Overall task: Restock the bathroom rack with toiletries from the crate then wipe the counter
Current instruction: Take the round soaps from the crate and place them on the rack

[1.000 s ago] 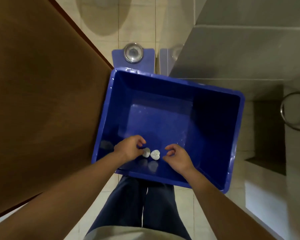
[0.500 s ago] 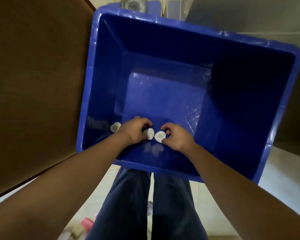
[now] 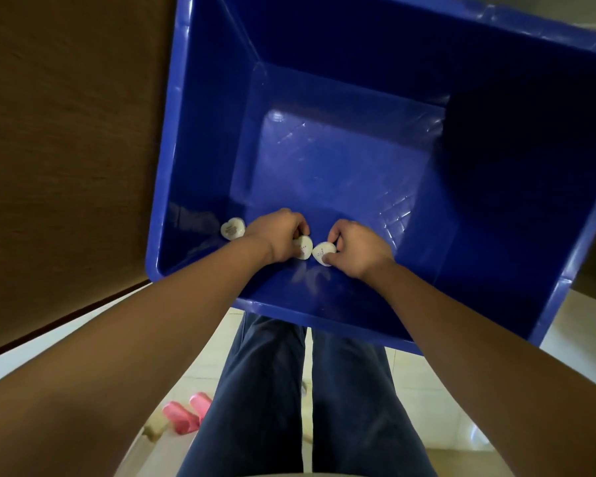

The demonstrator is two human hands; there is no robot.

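Note:
A deep blue plastic crate [image 3: 193, 139] fills most of the view below me. Both hands reach into its near end. My left hand [image 3: 277, 237] is closed on a small white heart-shaped soap [image 3: 303, 247]. Right beside it, my right hand [image 3: 356, 247] pinches a second white heart-shaped soap [image 3: 323, 252]. The two soaps nearly touch. A third white heart-shaped soap [image 3: 233, 228] lies loose in the crate's near left corner, just left of my left wrist.
A dark brown wooden door [image 3: 66, 149] stands close along the crate's left side. My legs in dark blue trousers [image 3: 289, 390] are under the crate's near rim. Pink slippers [image 3: 186, 411] lie on the pale tiled floor [image 3: 437, 390].
The view has dropped closer into the crate, which now looks much larger. Both hands have closed on the two soaps at the near wall. The third soap has come into sight at the left corner.

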